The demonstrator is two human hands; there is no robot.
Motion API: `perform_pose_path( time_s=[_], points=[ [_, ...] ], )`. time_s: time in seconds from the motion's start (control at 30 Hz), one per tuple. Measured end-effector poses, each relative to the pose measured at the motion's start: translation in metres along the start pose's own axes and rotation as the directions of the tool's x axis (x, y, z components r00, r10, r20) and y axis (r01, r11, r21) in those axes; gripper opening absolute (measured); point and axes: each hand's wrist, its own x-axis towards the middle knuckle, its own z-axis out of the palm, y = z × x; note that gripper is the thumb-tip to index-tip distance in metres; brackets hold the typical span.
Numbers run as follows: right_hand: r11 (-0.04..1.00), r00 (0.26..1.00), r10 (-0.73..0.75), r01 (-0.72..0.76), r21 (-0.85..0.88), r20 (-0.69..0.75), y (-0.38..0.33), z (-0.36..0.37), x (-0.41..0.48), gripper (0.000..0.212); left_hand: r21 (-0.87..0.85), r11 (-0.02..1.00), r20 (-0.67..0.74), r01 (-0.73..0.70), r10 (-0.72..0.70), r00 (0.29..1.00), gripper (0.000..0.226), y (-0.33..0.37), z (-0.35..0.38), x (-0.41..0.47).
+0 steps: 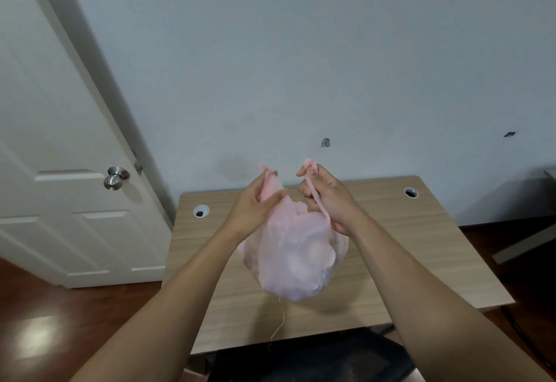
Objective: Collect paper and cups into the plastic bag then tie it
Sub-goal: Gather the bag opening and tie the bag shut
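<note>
A full, translucent pink plastic bag (296,258) hangs above the wooden desk (406,249), held up by both hands. Pale rounded shapes show through its skin; I cannot tell paper from cups inside. My left hand (255,204) grips the bag's left handle, which sticks up above my fingers. My right hand (326,198) pinches the right handle, stretched into a thin strip running down across my palm. The two handles are apart, with the bag's mouth between them.
Two round cable holes (201,211) (411,192) sit in the desk's far corners. A thin loose thread (279,326) dangles below the bag. A white door with a metal knob (115,177) stands at the left. A dark chair (310,357) is at the desk's near edge.
</note>
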Motion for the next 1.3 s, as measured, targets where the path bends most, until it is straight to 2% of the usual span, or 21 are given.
perform_pose_path(
  time_s=[0.1,0.23,0.3,0.43,0.53,0.67,0.73,0.83,0.93,1.0,1.07,1.13,1.23,1.3],
  points=[
    [0.999,0.999,0.035,-0.035,-0.031,0.021,0.002,0.004,-0.004,0.035,-0.160,0.986,-0.099,-0.041,0.025,0.995,0.050,-0.002,0.000,-0.002],
    [0.987,0.995,0.060,-0.072,0.141,0.086,0.005,0.013,-0.005,0.031,-0.243,0.969,-0.098,-0.040,0.016,0.995,0.059,-0.007,0.002,-0.003],
    [0.976,0.990,0.075,-0.097,0.193,0.118,0.004,0.017,-0.005,0.030,-0.277,0.960,-0.105,-0.036,0.007,0.994,0.056,-0.006,0.004,-0.005],
    [0.995,0.987,0.090,-0.094,0.024,0.135,0.002,0.021,-0.004,0.036,-0.442,0.896,-0.084,-0.032,-0.006,0.996,0.036,0.001,0.006,-0.006],
    [0.996,0.991,0.077,-0.072,-0.050,0.108,0.007,0.025,-0.001,0.045,-0.493,0.868,-0.099,-0.059,0.011,0.995,0.036,0.006,0.008,-0.009],
    [0.997,0.996,0.071,-0.069,-0.038,0.046,0.011,0.023,0.004,0.066,-0.593,0.804,-0.075,-0.035,-0.012,0.997,0.045,-0.002,0.010,-0.006],
    [0.997,0.998,0.068,-0.068,-0.023,-0.011,0.014,0.020,0.007,0.072,-0.577,0.816,-0.074,-0.036,-0.008,0.997,0.048,-0.007,0.011,-0.003],
    [0.993,0.989,0.111,-0.106,0.053,-0.097,0.020,0.015,0.012,0.067,-0.540,0.841,-0.091,-0.025,-0.029,0.995,0.049,-0.005,0.014,-0.003],
    [0.973,0.971,0.184,-0.157,0.171,-0.153,0.022,0.011,0.017,0.061,-0.547,0.837,-0.093,0.003,-0.064,0.994,0.030,0.000,0.015,-0.002],
    [0.968,0.969,0.190,-0.158,0.195,-0.158,0.022,0.012,0.017,0.051,-0.512,0.859,-0.071,0.010,-0.053,0.996,0.016,0.007,0.017,-0.003],
    [0.972,0.976,0.178,-0.154,0.179,-0.126,0.021,0.014,0.014,0.035,-0.455,0.891,-0.015,0.002,-0.010,1.000,0.020,0.012,0.019,-0.008],
    [0.979,0.980,0.180,-0.171,0.110,-0.081,0.020,0.015,0.010,0.046,-0.415,0.910,0.046,0.000,0.021,0.999,0.028,0.017,0.021,-0.013],
    [0.982,0.991,0.121,-0.112,-0.154,0.051,0.015,0.020,-0.002,0.077,-0.297,0.954,0.128,0.039,-0.001,0.992,0.049,0.021,0.023,-0.016],
    [0.940,0.992,0.071,-0.031,-0.340,0.106,0.012,0.024,-0.011,0.060,-0.258,0.962,0.194,0.094,-0.043,0.980,0.060,0.022,0.024,-0.018]
  ],
)
